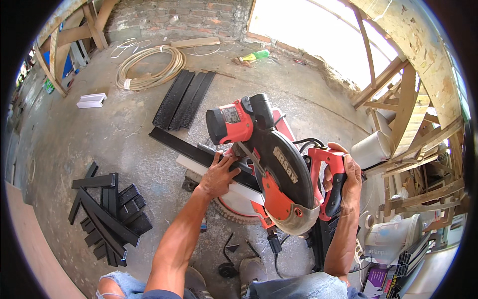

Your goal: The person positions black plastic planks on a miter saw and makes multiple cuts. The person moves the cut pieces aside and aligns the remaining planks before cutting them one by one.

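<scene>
A red and black miter saw (279,162) stands on the floor in front of me, its round black blade guard tilted toward the right. My right hand (350,172) is wrapped around the saw's red and black handle (336,192). A long black channel profile (180,145) lies across the saw base, along a white strip (190,164). My left hand (219,175) presses and grips this profile, left of the guard. The guard hides the profile's right end and the blade's cutting edge.
Short black cut pieces (107,214) are heaped at the left. Longer black profiles (184,99) lie beyond the saw. Farther back are a coiled hose (149,67) and a green bottle (256,56). Buckets (371,148) and wooden framing (408,104) line the right side. A cable (277,261) runs near my shoes.
</scene>
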A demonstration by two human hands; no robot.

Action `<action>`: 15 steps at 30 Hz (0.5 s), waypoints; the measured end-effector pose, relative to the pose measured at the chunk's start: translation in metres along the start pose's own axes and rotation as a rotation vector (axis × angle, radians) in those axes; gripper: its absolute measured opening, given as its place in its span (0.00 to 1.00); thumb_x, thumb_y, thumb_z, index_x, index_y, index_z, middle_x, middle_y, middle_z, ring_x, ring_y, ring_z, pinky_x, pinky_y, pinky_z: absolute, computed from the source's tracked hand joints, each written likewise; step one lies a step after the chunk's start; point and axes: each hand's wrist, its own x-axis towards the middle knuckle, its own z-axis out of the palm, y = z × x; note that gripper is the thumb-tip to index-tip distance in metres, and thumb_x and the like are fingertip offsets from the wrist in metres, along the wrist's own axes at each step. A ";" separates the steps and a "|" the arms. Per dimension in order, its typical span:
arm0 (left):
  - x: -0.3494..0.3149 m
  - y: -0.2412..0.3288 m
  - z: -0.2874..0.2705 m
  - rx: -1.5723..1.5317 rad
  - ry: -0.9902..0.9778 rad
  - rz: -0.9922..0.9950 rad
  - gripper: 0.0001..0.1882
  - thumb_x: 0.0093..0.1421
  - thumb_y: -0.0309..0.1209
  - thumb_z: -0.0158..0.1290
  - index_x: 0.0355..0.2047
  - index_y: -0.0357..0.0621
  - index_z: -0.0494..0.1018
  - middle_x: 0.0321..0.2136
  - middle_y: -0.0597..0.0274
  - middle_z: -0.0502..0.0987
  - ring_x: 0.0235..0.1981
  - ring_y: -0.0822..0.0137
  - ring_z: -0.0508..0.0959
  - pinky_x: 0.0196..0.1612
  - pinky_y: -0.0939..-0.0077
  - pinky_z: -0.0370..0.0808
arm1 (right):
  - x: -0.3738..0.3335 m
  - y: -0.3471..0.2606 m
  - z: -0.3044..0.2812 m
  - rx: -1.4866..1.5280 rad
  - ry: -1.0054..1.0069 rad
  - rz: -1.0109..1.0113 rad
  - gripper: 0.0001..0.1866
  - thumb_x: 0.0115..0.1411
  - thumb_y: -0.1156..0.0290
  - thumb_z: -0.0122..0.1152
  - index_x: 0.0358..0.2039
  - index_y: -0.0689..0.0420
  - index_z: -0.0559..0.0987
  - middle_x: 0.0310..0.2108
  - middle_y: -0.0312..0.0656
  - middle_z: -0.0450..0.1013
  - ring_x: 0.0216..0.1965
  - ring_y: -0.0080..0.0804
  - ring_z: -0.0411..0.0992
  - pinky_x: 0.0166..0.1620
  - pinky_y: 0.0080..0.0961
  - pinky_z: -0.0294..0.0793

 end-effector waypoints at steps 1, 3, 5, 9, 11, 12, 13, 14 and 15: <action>0.000 -0.001 0.000 -0.001 -0.001 -0.001 0.22 0.49 0.34 0.67 0.46 0.48 0.80 0.61 0.52 0.68 0.68 0.51 0.62 0.73 0.36 0.48 | 0.000 0.000 0.000 0.006 -0.004 0.000 0.33 0.75 0.49 0.48 0.61 0.70 0.72 0.18 0.39 0.71 0.13 0.23 0.66 0.17 0.20 0.66; 0.001 -0.002 0.000 0.023 -0.033 -0.004 0.25 0.50 0.35 0.67 0.49 0.48 0.79 0.62 0.52 0.67 0.68 0.52 0.62 0.73 0.36 0.47 | 0.001 0.000 -0.002 0.020 -0.022 -0.003 0.32 0.74 0.48 0.50 0.60 0.68 0.73 0.19 0.40 0.72 0.14 0.23 0.67 0.18 0.20 0.66; 0.002 0.000 0.003 0.045 -0.048 -0.014 0.25 0.50 0.35 0.67 0.50 0.48 0.79 0.62 0.51 0.67 0.69 0.52 0.61 0.73 0.36 0.47 | 0.000 0.000 -0.003 0.034 -0.040 -0.005 0.32 0.73 0.47 0.53 0.60 0.67 0.74 0.20 0.40 0.73 0.15 0.24 0.68 0.19 0.20 0.67; 0.003 0.004 -0.001 0.087 -0.095 -0.031 0.27 0.52 0.36 0.66 0.53 0.48 0.77 0.63 0.51 0.66 0.69 0.53 0.60 0.73 0.35 0.46 | 0.000 0.001 -0.005 0.016 -0.029 -0.002 0.32 0.73 0.48 0.52 0.60 0.67 0.74 0.20 0.40 0.73 0.15 0.24 0.68 0.19 0.20 0.67; 0.003 0.002 -0.002 0.080 -0.098 -0.030 0.26 0.53 0.36 0.66 0.54 0.48 0.77 0.63 0.51 0.66 0.69 0.53 0.60 0.73 0.35 0.46 | 0.000 0.000 -0.004 0.004 -0.026 -0.004 0.32 0.73 0.48 0.52 0.60 0.67 0.74 0.20 0.40 0.73 0.15 0.24 0.68 0.19 0.20 0.67; 0.003 0.002 -0.002 0.073 -0.103 -0.032 0.26 0.54 0.36 0.65 0.54 0.48 0.77 0.63 0.51 0.65 0.69 0.53 0.60 0.73 0.35 0.46 | 0.000 -0.001 -0.003 0.008 -0.026 -0.005 0.32 0.73 0.48 0.52 0.60 0.67 0.74 0.20 0.40 0.73 0.15 0.23 0.68 0.19 0.20 0.67; 0.003 0.003 -0.003 0.071 -0.104 -0.032 0.26 0.54 0.36 0.65 0.54 0.48 0.77 0.63 0.51 0.65 0.69 0.53 0.60 0.73 0.35 0.46 | 0.000 -0.001 -0.002 0.013 -0.027 -0.006 0.32 0.73 0.48 0.52 0.60 0.67 0.74 0.20 0.40 0.73 0.15 0.23 0.68 0.19 0.20 0.67; 0.003 0.003 -0.003 0.074 -0.111 -0.033 0.26 0.54 0.36 0.65 0.54 0.48 0.77 0.63 0.51 0.65 0.69 0.53 0.60 0.73 0.35 0.47 | 0.000 0.000 -0.002 0.011 -0.026 -0.003 0.32 0.73 0.48 0.52 0.60 0.67 0.74 0.20 0.40 0.73 0.15 0.23 0.68 0.19 0.20 0.67; 0.004 0.004 -0.004 0.079 -0.116 -0.036 0.25 0.55 0.36 0.65 0.54 0.48 0.77 0.63 0.51 0.65 0.69 0.53 0.61 0.73 0.35 0.47 | 0.001 0.000 -0.002 0.002 -0.015 -0.006 0.33 0.74 0.48 0.50 0.61 0.69 0.73 0.20 0.39 0.72 0.14 0.23 0.67 0.18 0.20 0.67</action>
